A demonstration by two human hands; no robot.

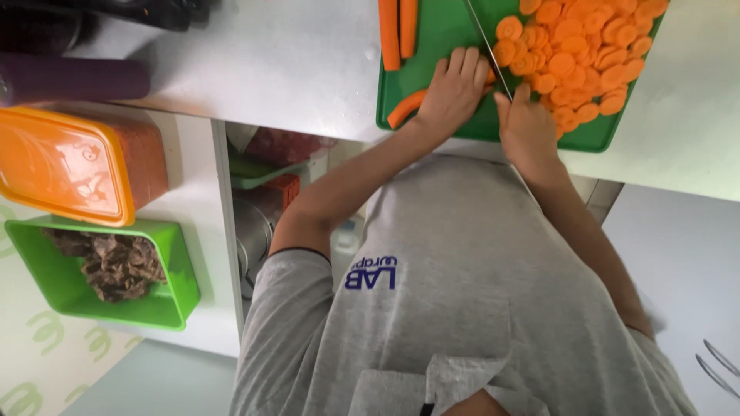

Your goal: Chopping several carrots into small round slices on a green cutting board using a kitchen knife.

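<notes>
A green cutting board (443,35) lies on a white counter (270,62). My left hand (455,91) presses down on a carrot (405,108) whose end sticks out at the board's near-left corner. Close beside it, my right hand (526,127) grips a knife, and the thin blade (482,35) runs away from me across the board, right next to my left fingertips. A big heap of round carrot slices (586,54) covers the board's right half. Two whole peeled carrots (389,35) lie along the board's left side.
An orange lidded box (69,162) and a green tub of brown dried pieces (116,270) sit on the left. A dark purple cylinder (77,77) lies at the counter's left end. Shelves below hold a metal pot (250,239). Metal prongs (721,366) show at the bottom right.
</notes>
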